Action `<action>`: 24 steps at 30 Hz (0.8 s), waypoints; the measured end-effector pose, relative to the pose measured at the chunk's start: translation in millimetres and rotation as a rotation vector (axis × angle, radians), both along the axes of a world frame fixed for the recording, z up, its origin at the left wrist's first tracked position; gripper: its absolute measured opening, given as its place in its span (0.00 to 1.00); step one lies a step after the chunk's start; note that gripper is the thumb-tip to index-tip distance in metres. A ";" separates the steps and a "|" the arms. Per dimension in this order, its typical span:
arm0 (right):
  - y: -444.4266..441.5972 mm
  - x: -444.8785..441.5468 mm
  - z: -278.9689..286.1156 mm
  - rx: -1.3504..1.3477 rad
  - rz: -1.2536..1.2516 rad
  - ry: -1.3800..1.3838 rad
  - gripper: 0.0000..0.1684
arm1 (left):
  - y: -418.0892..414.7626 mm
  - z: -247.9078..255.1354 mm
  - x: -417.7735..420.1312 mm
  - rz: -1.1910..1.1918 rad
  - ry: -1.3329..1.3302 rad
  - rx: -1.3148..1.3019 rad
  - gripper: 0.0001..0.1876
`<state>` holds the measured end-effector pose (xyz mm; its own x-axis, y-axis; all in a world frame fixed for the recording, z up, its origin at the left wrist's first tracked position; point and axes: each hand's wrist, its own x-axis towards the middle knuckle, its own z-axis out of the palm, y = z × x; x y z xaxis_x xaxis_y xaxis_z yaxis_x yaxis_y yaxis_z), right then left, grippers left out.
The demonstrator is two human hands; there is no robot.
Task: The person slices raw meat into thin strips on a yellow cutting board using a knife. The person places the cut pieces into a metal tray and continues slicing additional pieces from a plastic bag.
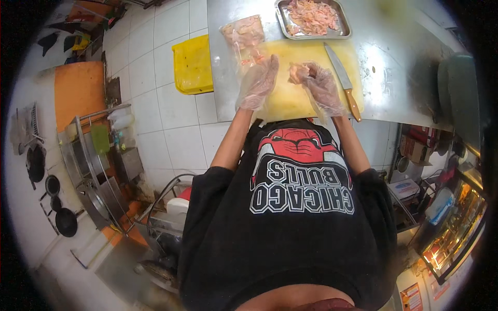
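My right hand [322, 84], in a clear plastic glove, grips a small piece of pale raw meat [298, 74] above the yellow cutting board [288, 105]. My left hand [257, 86], gloved the same way, is held up over the board's left side with its fingers stretched out and nothing seen in it. Beside and partly behind it lies a clear plastic bag [245, 33] of raw meat, with red marks on its near part. A knife with a wooden handle [342, 74] rests along the board's right side, its tip pointing away from me.
A metal tray [346, 29] of shredded raw meat stands beyond the board on the stainless steel table [389, 89]. A yellow plastic bin [192, 66] is by the table's left edge, over the white tiled floor [179, 116]. Metal racks [93, 163] stand farther left.
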<state>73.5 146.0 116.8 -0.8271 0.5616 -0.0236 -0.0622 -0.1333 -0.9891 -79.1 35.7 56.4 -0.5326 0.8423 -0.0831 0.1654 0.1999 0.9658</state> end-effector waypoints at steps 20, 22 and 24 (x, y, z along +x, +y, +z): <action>-26.3 -3.9 -10.6 -0.416 -0.396 -0.072 0.08 | 44.2 28.4 49.0 0.395 -0.300 0.093 0.11; -16.8 3.1 -18.1 0.405 -0.324 -0.209 0.07 | 39.7 53.5 55.0 0.381 -0.011 -0.038 0.11; -15.2 3.8 -20.1 0.251 -0.331 -0.126 0.06 | 32.6 65.4 56.4 0.275 0.073 0.034 0.12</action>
